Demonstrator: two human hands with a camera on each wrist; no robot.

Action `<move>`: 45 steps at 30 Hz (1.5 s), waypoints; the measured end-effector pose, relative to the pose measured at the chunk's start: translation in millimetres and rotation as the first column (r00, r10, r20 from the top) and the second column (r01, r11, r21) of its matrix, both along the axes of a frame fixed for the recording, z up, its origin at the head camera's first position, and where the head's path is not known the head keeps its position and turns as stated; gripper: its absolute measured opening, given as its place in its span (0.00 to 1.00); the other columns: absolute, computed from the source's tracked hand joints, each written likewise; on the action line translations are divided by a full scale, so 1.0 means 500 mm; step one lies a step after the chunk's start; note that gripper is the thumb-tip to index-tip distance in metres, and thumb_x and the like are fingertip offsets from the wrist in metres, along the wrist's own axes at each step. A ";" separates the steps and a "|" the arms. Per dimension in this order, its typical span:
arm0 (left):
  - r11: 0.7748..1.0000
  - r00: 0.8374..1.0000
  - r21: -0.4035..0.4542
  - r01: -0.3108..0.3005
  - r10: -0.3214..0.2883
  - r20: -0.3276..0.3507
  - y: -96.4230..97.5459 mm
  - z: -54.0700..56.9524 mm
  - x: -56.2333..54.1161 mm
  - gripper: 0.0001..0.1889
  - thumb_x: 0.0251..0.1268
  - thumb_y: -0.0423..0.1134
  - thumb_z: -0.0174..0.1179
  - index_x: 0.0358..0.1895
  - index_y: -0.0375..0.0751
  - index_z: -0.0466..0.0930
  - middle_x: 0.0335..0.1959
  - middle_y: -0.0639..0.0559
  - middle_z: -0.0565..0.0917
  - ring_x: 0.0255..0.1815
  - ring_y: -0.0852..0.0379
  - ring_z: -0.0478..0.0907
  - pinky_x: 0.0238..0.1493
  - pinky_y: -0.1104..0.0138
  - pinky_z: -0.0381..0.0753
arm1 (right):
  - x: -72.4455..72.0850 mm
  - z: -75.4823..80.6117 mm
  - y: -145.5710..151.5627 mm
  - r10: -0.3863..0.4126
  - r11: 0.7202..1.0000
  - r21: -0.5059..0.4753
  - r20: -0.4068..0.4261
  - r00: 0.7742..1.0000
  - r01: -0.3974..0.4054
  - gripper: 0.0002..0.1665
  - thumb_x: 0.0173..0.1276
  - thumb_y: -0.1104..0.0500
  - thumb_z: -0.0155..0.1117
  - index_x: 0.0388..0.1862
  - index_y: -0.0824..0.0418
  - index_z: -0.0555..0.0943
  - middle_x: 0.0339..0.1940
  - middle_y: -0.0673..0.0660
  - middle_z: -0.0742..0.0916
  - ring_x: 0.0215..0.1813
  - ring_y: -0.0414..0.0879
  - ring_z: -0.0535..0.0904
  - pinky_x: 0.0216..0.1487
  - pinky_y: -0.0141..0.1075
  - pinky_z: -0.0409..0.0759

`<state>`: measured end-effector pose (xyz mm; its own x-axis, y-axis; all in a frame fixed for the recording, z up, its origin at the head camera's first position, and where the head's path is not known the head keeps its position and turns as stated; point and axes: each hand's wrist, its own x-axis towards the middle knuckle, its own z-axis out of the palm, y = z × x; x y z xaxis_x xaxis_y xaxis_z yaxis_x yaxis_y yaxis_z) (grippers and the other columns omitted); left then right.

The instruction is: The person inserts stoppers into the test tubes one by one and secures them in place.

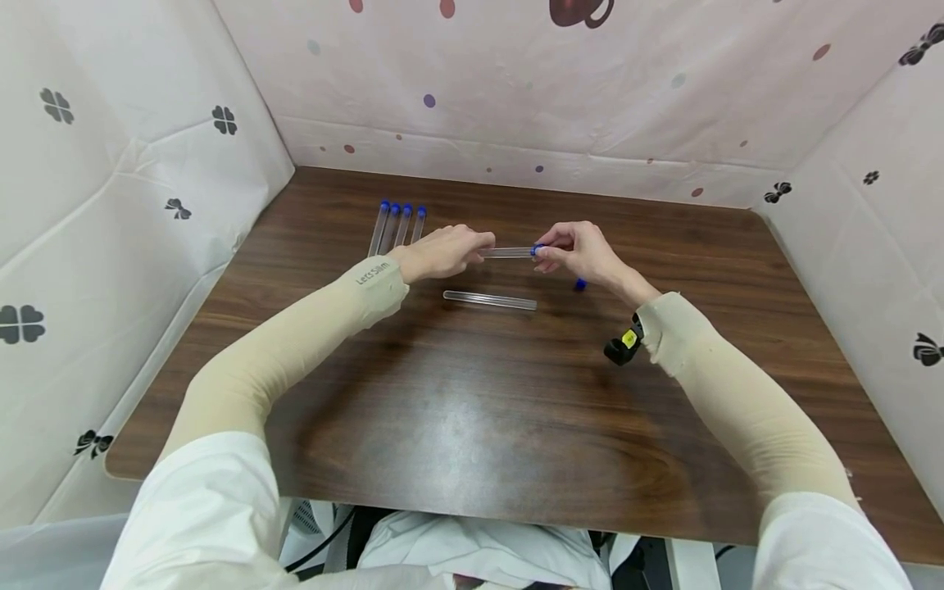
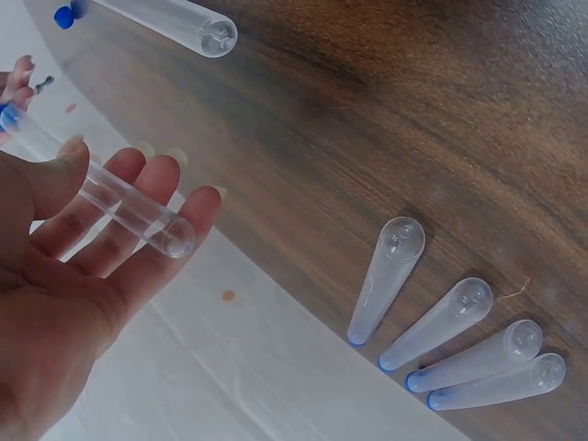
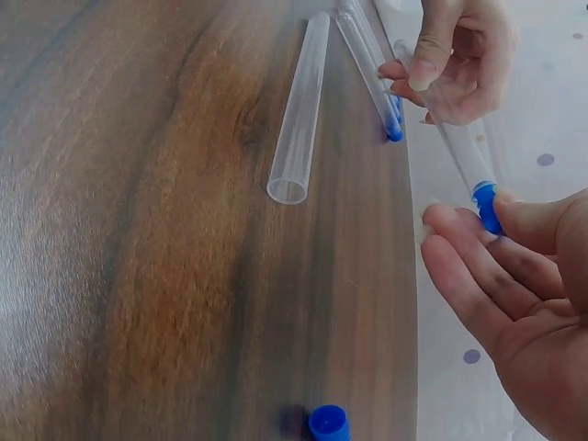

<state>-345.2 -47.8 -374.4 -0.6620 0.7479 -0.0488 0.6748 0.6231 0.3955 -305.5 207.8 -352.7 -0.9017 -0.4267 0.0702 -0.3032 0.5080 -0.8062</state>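
A clear test tube (image 1: 507, 253) is held level above the table between both hands. My left hand (image 1: 445, 251) pinches its rounded end, thumb over the tube and fingers beneath it, as the left wrist view shows. At the other end my right hand (image 1: 583, 252) pinches the blue cap (image 3: 487, 208) between thumb and fingers; the cap sits at the tube's mouth. Nearer the person, an uncapped test tube (image 1: 490, 301) lies on the table, its open mouth (image 3: 288, 191) pointing right. A loose blue cap (image 1: 580, 284) lies close below the right hand.
Several capped test tubes (image 2: 387, 280) lie side by side at the back left of the wooden table (image 1: 472, 426), blue caps toward the wall. White patterned sheets (image 1: 516, 98) enclose the back and sides. A black wrist strap device (image 1: 624, 346) is on the right wrist.
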 end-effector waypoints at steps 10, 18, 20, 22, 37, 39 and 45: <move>1.000 0.995 -0.013 0.007 -0.008 -0.102 -0.001 -0.004 0.002 0.03 0.71 0.33 0.53 0.40 0.45 0.69 0.35 0.45 0.84 0.28 0.56 0.72 0.27 0.66 0.68 | -0.034 -0.046 0.011 -0.041 0.993 -0.108 0.032 0.999 0.045 0.11 0.68 0.64 0.61 0.44 0.72 0.80 0.39 0.73 0.87 0.36 0.57 0.87 0.40 0.46 0.85; 1.000 0.998 -0.027 0.007 -0.008 -0.062 0.001 -0.008 0.005 0.16 0.61 0.19 0.48 0.48 0.40 0.71 0.48 0.44 0.85 0.48 0.51 0.83 0.34 0.64 0.76 | -0.038 -0.061 0.012 -0.042 0.970 -0.232 0.104 0.994 0.065 0.12 0.68 0.67 0.60 0.45 0.77 0.78 0.36 0.70 0.88 0.34 0.54 0.88 0.43 0.52 0.83; 0.999 0.999 -0.035 0.012 -0.014 -0.049 -0.001 -0.009 0.006 0.19 0.60 0.18 0.47 0.52 0.39 0.70 0.52 0.43 0.84 0.53 0.50 0.83 0.37 0.63 0.78 | -0.037 -0.064 0.012 -0.042 0.966 -0.248 0.115 0.992 0.070 0.12 0.68 0.67 0.60 0.45 0.77 0.77 0.37 0.70 0.88 0.34 0.53 0.88 0.43 0.53 0.82; 0.999 0.999 -0.043 0.010 -0.012 -0.051 -0.004 -0.009 0.005 0.19 0.61 0.18 0.47 0.52 0.39 0.70 0.53 0.44 0.83 0.53 0.50 0.82 0.37 0.63 0.79 | -0.036 -0.066 0.009 -0.037 0.970 -0.236 0.100 0.994 0.060 0.12 0.68 0.66 0.60 0.45 0.76 0.78 0.38 0.72 0.87 0.34 0.54 0.88 0.43 0.53 0.83; 0.974 0.916 0.062 -0.217 0.181 0.358 -0.020 0.002 -0.004 0.30 0.76 0.58 0.27 0.55 0.42 0.74 0.66 0.49 0.75 0.66 0.47 0.73 0.61 0.53 0.75 | -0.027 -0.053 -0.003 0.146 0.916 0.399 -0.226 0.963 -0.046 0.14 0.72 0.61 0.58 0.52 0.66 0.80 0.38 0.64 0.87 0.27 0.51 0.83 0.32 0.38 0.80; 0.981 0.932 0.060 -0.182 0.153 0.330 -0.020 0.003 -0.004 0.29 0.77 0.55 0.25 0.51 0.40 0.74 0.67 0.49 0.74 0.66 0.46 0.73 0.56 0.55 0.76 | -0.026 -0.052 -0.004 0.192 0.878 0.477 -0.271 0.943 -0.042 0.13 0.72 0.60 0.57 0.51 0.66 0.80 0.38 0.62 0.87 0.27 0.47 0.82 0.35 0.41 0.80; 0.992 0.961 0.046 -0.117 0.101 0.258 -0.019 0.002 -0.006 0.23 0.77 0.48 0.26 0.47 0.39 0.71 0.63 0.45 0.78 0.64 0.45 0.75 0.37 0.61 0.73 | -0.018 -0.053 -0.005 0.250 0.816 0.578 -0.357 0.900 0.002 0.10 0.73 0.61 0.56 0.48 0.65 0.79 0.38 0.59 0.86 0.34 0.48 0.79 0.39 0.45 0.78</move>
<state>-348.3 -57.4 -373.6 -0.7114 0.6784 -0.1835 0.4762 0.6573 0.5840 -314.7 205.4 -379.4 -0.7819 -0.6104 0.1263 -0.6230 0.7588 -0.1899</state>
